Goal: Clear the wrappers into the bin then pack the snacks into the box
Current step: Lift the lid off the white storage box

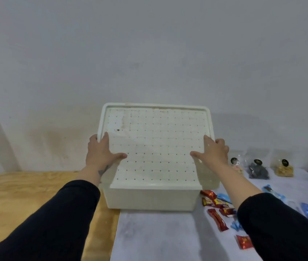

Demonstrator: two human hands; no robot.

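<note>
Both hands grip the white lid (155, 146), tilted above the box (149, 199): left hand (100, 152) and right hand (214, 152) fingers wrap its side edges. Snacks (217, 210) lie toward the bench's (158, 238) right edge.

arms: both extended forward | left hand (100, 152): gripping, thumb spread | right hand (213, 151): gripping, thumb spread
</note>
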